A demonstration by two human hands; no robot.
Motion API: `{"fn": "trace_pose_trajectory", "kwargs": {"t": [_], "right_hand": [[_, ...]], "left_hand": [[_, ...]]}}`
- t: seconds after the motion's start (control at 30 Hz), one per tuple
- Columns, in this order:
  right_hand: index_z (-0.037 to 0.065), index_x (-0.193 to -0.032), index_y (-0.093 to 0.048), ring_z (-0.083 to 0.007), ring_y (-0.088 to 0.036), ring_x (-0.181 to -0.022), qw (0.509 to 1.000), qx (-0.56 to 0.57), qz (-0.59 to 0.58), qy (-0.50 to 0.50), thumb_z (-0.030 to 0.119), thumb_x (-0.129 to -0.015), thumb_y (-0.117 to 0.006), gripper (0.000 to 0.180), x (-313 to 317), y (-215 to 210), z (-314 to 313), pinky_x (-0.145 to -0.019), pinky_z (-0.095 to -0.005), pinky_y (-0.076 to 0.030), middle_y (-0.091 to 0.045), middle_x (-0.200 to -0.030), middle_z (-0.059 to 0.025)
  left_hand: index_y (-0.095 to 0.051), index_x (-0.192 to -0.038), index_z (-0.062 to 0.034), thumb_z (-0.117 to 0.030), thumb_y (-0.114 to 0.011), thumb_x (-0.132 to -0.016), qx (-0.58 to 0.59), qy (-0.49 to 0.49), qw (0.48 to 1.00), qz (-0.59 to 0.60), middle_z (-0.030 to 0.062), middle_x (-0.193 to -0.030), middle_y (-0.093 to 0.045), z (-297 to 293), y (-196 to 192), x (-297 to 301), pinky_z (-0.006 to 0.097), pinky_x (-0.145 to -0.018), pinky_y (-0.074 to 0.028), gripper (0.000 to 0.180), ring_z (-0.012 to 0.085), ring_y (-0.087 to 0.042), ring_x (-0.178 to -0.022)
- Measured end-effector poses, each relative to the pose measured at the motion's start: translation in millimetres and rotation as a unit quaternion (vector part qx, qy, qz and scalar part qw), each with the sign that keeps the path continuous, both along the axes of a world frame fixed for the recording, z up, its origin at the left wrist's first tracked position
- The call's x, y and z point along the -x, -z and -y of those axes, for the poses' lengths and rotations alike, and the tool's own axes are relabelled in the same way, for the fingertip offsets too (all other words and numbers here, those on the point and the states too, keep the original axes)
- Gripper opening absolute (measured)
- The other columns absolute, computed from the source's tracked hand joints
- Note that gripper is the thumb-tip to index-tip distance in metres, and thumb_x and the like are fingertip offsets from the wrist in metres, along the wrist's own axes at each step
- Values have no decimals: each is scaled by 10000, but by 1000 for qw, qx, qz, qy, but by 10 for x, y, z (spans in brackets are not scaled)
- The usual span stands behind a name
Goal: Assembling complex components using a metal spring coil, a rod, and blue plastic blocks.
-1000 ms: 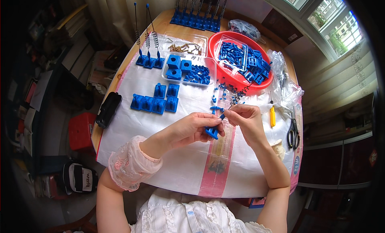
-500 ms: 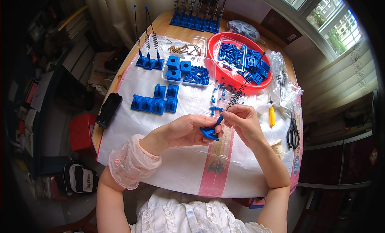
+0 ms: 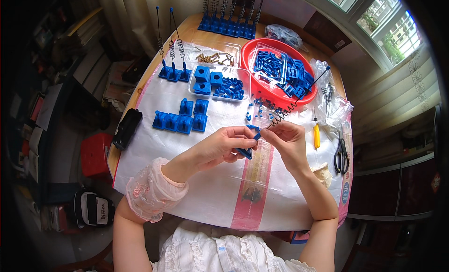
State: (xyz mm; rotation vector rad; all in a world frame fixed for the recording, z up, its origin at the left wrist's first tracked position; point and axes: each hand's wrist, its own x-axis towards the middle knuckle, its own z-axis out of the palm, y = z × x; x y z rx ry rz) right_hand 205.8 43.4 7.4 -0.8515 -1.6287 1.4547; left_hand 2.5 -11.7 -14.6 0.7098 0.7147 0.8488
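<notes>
My left hand [image 3: 223, 146] grips a small blue plastic block [image 3: 246, 151] above a white sheet on the table. My right hand [image 3: 286, 142] pinches the lower end of a thin black rod with a coiled spring [image 3: 291, 105], which slants up and to the right over the red basin. The rod's end meets the blue block between my two hands. Small blue bits [image 3: 258, 108] lie scattered on the sheet just beyond my fingers.
A red basin [image 3: 280, 95] holds blue parts and a clear tray. Blue blocks [image 3: 181, 118] lie left; finished blocks with upright spring rods [image 3: 172, 73] stand behind. A tray of screws [image 3: 215, 58], a yellow screwdriver [image 3: 316, 136], scissors [image 3: 341, 155] and a black case [image 3: 126, 128] are nearby.
The spring rod has swung from lying low near my fingers to slanting up and right over the basin. Both hands stay together at the blue block.
</notes>
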Motion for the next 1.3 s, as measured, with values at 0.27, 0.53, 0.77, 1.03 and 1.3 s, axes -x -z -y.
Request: {"fn": "trace_pose_trajectory", "kwargs": {"t": [0.27, 0.53, 0.77, 1.03, 1.3], "right_hand": [[-20, -846, -725, -53, -614, -727, 999, -48, 20, 1, 40, -864, -750, 68, 1, 15, 17, -640, -208, -469, -702, -791, -44], [-32, -931, -733, -85, -656, -791, 999, -29, 2, -18, 20, -880, -726, 73, -4, 26, -37, -710, -229, -530, -711, -843, -58], [-27, -974, -738, -96, -674, -805, 999, -28, -3, -21, 6, -896, -706, 90, -13, 65, -16, -712, -224, -543, -730, -882, -74], [-30, -979, -737, -74, -640, -774, 999, -37, -1, -27, -21, -899, -691, 93, 0, 61, 0, -675, -215, -516, -695, -842, -36], [-37, -973, -737, -67, -605, -733, 999, -40, -8, -36, -33, -895, -687, 93, 22, 94, -1, -634, -209, -487, -665, -820, -28]], "left_hand": [[-709, -1009, -43, -178, -705, -928, -208, -98, 953, -200, 18, -877, -709, 24, 32, -69, 213, -683, -488, 157, 58, -644, -791], [-705, -1043, -16, -178, -658, -959, -275, -114, 916, -270, 18, -896, -708, 33, 21, -93, 237, -742, -509, 188, 64, -640, -816], [-703, -1051, -18, -186, -652, -967, -242, -136, 927, -252, -7, -866, -680, 57, 8, -106, 201, -691, -482, 195, 33, -592, -787], [-707, -1033, -9, -149, -668, -951, -247, -162, 917, -268, -21, -851, -649, 65, 45, -112, 188, -660, -443, 167, 30, -551, -750], [-716, -967, 17, -124, -685, -918, -273, -199, 896, -287, 25, -805, -644, 59, 75, -136, 233, -597, -419, 152, 65, -521, -665]]}}
